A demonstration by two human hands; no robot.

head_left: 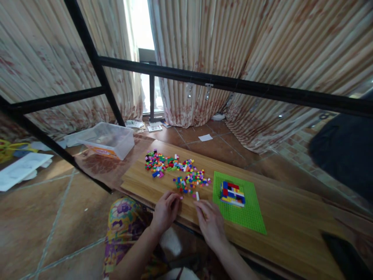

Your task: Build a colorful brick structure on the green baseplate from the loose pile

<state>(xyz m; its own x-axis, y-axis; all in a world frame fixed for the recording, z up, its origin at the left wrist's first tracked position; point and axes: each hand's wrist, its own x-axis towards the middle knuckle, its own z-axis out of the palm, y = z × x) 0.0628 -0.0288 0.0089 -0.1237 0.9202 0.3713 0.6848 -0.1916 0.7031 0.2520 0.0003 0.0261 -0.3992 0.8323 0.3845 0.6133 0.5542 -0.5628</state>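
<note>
At the near edge of the wooden table, my left hand (166, 210) is closed in a pinch, with a small pink brick (181, 197) at its fingertips. My right hand (210, 221) is closed too, its fingers curled. A narrow white brick (197, 196) sticks out at those fingertips, its lower end hidden by them. Another small pink brick (194, 196) is just left of the white one. To the right of my right hand lies a green baseplate (247, 217), bearing a low multicoloured brick build (232, 193) with blue, red, white and yellow parts.
Loose bricks (192, 178) are spread over the left part of the table (291, 217). A clear plastic bin (122, 142) stands beyond its left end. A dark metal frame (180, 74) crosses in front of the curtains. A dark flat object (346, 252) lies at the right.
</note>
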